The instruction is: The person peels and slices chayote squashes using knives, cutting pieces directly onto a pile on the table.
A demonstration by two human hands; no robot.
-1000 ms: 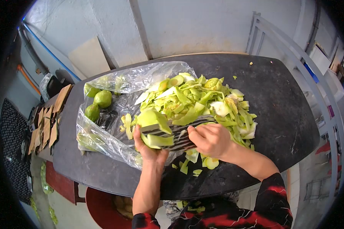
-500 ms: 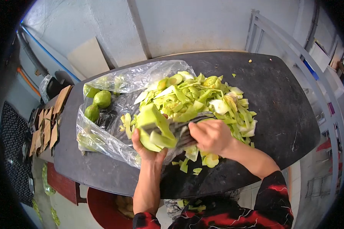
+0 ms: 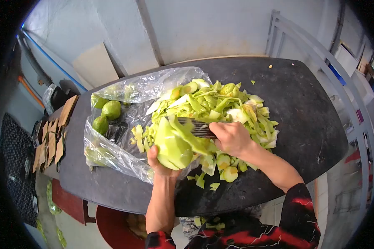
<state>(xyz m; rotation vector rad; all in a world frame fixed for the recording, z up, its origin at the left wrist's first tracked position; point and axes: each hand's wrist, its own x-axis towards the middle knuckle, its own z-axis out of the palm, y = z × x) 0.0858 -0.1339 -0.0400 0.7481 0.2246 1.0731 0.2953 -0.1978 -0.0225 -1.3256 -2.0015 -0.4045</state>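
Note:
My left hand (image 3: pixel 158 166) is wrapped round the underside of a large pale green fruit (image 3: pixel 170 145), mostly peeled and held up over the table. In my right hand (image 3: pixel 233 137) is a knife (image 3: pixel 200 129), its dark blade smeared by motion and set against the fruit's upper right side. A long strip of green peel (image 3: pixel 191 139) hangs along that side, still joined near the top. Behind and right of both hands lies a broad heap of green peelings (image 3: pixel 207 101). The exact kind of fruit is unclear.
Several whole green fruits (image 3: pixel 111 110) lie in a clear plastic bag (image 3: pixel 133 164) on the left of the dark table (image 3: pixel 307 112). Below the near edge stands a red tub (image 3: pixel 112 232). Grey metal rails (image 3: pixel 353 95) rise at the right, and cardboard pieces (image 3: pixel 52 143) at the left.
The fruit has been turned in my left hand, showing a smoother peeled face. My right hand and the knife have shifted slightly right and up, and a longer peel strip now hangs off the fruit.

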